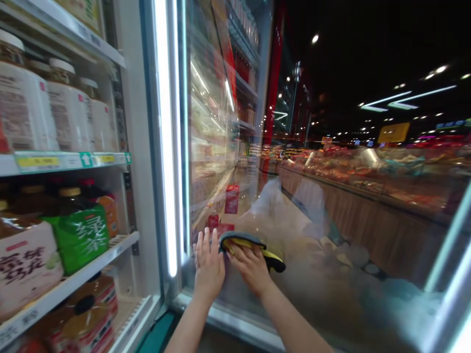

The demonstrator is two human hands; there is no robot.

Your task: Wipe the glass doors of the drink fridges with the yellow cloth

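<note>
Both forearms bare, coming up from the bottom edge and converging. Left hand [209, 267] upright, back toward camera, fingers extended upward and slightly fanned, palm facing away. Right hand [250, 264] just beside it, well angled up-left, wrist roughly in line with forearm, fingers forward, tips partly hidden; grip unclear.

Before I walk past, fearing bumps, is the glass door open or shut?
Open: a display stand shows through the glass door, beside uncovered shelves.
</note>
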